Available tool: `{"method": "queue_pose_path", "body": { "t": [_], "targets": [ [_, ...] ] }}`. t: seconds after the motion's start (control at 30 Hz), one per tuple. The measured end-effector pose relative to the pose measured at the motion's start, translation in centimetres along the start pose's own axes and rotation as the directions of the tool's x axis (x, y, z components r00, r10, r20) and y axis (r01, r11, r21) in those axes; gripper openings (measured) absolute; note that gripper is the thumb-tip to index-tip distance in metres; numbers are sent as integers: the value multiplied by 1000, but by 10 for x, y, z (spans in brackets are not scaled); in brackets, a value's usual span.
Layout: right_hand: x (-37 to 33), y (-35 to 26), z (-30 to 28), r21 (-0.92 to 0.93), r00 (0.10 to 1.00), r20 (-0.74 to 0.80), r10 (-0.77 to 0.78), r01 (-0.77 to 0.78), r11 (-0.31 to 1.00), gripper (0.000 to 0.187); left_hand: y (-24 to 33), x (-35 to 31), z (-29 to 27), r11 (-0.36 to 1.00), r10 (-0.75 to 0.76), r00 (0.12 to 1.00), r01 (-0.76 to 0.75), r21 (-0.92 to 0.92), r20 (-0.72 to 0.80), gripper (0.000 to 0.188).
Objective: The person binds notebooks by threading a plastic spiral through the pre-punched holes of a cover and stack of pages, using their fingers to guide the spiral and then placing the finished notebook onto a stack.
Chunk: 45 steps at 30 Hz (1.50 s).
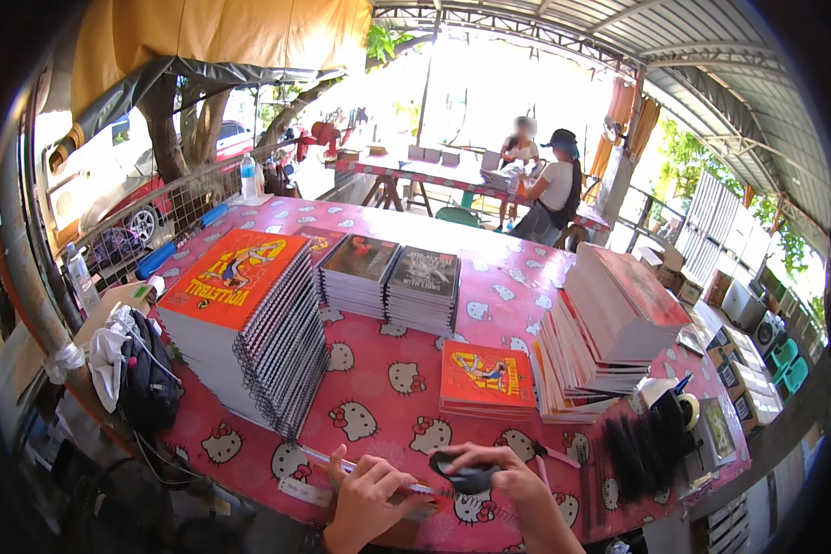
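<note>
At the near edge of the table, my left hand [371, 497] is closed over a thin book [316, 454], whose long edge runs left to right and seems to carry a wire or coil binding. My right hand [508, 475] grips a rounded black object [466, 475] against the right end of that edge; its kind is unclear. The book's lower part is mostly hidden by my hands. Just right of my right hand lies a pink-handled tool [559, 456]. Beyond it is a bundle of black binding coils [639, 452].
A tall stack of orange spiral-bound notebooks [240, 282] stands at left, with two dark-covered stacks [360, 263] behind. Orange covers [486, 377] and a high pile of unbound pages [619, 305] sit at right. Two people [556, 180] are at a farther table [388, 166].
</note>
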State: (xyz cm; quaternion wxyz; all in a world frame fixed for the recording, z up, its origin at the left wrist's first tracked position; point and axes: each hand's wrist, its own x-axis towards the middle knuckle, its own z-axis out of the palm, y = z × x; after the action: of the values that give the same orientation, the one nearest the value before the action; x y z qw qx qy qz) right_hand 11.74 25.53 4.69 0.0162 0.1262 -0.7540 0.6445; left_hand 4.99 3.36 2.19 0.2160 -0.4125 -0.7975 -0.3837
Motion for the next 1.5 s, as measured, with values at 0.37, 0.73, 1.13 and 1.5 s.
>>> {"method": "queue_pose_path", "body": {
  "t": [0.37,0.73,1.13,1.5],
  "targets": [
    [-24,31,9,367,982,-187,9,62,928,72,22,18,-7,978,179,958,-148,-146,226,18],
    [-27,56,22,410,973,-230,-22,117,905,70,24,13,-2,979,203,935,-202,-34,292,17],
    [-10,15,16,333,978,65,-197,165,929,67,4,5,-8,998,46,988,-51,24,148,23],
    [-3,13,-1,-204,989,-120,82,-106,973,64,11,10,-12,998,-16,993,23,-64,118,27]
  ]
}}
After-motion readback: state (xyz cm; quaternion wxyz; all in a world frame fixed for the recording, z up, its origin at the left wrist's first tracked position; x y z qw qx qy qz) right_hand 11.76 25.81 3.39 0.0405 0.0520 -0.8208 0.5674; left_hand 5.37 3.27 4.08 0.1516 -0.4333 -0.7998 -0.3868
